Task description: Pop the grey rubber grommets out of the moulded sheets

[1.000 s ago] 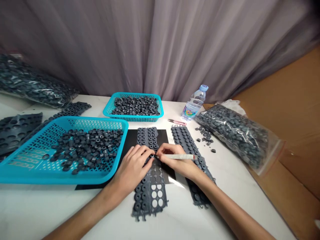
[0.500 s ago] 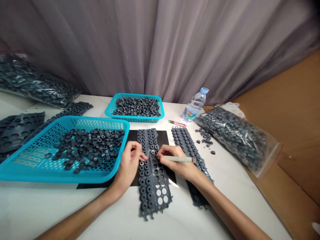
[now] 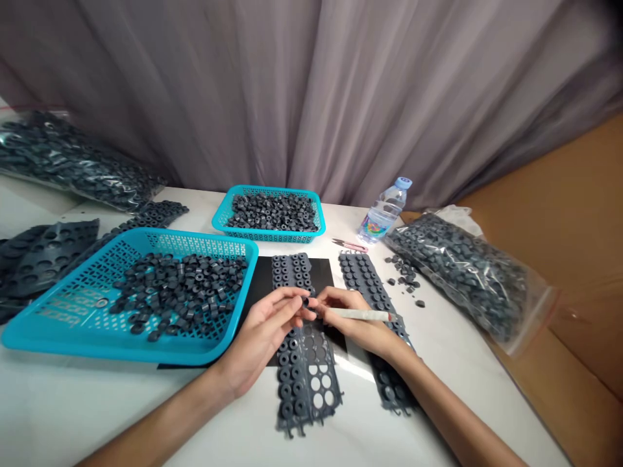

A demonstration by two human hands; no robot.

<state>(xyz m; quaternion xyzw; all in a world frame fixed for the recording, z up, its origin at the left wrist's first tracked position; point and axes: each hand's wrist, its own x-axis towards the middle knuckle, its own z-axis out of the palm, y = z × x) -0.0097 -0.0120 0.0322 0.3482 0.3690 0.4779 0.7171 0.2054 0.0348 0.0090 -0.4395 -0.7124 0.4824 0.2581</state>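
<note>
My left hand pinches a small dark grey rubber ring between its fingertips, above a dark grey perforated strip. Rings fill the strip's left columns and its far end; round holes show open at its near right. My right hand grips a slim tool with a pale wrapped handle and a reddish end. Its working tip is hidden by the fingers, close to the ring. A second dark strip, studded with round pieces, lies to the right, partly under my right forearm.
Left stands a large blue basket of loose rings; a smaller blue basket sits behind. Pink-handled snips, a water bottle, scattered rings and a filled plastic bag are right. Another full bag lies far left.
My left hand has moved right, off the strip's left side, and now holds a ring up by my right hand's fingertips. The view has shifted slightly.
</note>
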